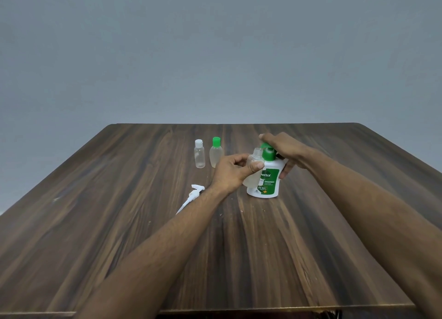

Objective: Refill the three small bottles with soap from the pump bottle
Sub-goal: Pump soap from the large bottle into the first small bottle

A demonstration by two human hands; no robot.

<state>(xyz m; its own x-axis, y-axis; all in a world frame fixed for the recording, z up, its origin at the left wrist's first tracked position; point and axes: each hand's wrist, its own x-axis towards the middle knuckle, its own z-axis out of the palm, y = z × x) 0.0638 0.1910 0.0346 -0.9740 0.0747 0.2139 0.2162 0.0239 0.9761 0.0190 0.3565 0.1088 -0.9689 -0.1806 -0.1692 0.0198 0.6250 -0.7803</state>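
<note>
Two bare, sleeveless forearms

The white plastic pump bottle with a green collar carries a green label reading "ettol", "ORIGINAL" and "99.99%"; its smaller print is illegible.

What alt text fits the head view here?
The left hand holds an uncapped small bottle at the spout of a green-topped pump bottle gripped by the right hand. Two capped small bottles stand behind; a white pump lies on the wooden table.
</note>
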